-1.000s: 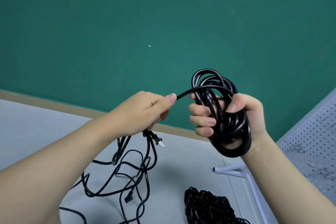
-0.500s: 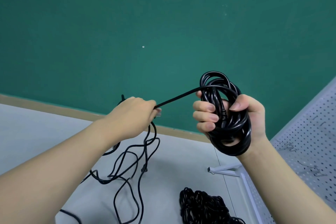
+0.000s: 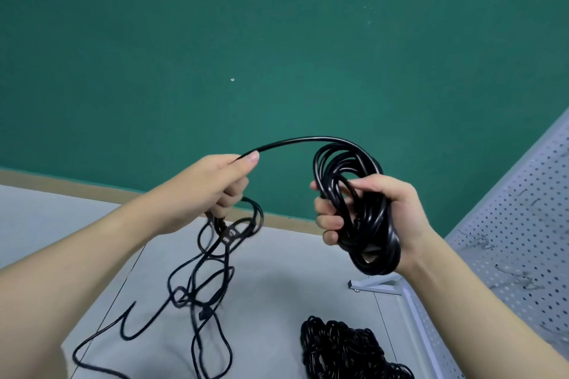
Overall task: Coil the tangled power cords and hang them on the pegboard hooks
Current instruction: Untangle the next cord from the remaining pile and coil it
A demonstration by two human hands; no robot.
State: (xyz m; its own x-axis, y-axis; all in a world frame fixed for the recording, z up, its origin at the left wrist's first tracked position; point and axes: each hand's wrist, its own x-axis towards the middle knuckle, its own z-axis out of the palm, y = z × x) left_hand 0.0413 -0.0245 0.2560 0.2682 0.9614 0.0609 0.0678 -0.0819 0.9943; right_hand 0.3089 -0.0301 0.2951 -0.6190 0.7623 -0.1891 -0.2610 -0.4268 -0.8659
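Observation:
My right hand (image 3: 381, 218) grips a thick coil of black power cord (image 3: 363, 209), held upright in front of the green wall. One strand arcs from the coil's top over to my left hand (image 3: 215, 191), which pinches the loose cord (image 3: 295, 141) between thumb and fingers. Below my left hand the rest of that cord hangs in tangled loops (image 3: 203, 286) down to the grey table (image 3: 277, 280), with a blurred plug among them. The white pegboard (image 3: 520, 240) leans at the right edge, with small hooks on it.
A second heap of black cord (image 3: 341, 351) lies on the table near the bottom, left of the pegboard's frame. The pegboard's white foot bracket (image 3: 375, 286) sticks out onto the table. A green wall with a tan strip runs behind the table.
My left hand has risen and brought a fresh arc of cord over towards the top of the coil. The hanging tangle has swung and lifted with it. My right hand keeps its grip.

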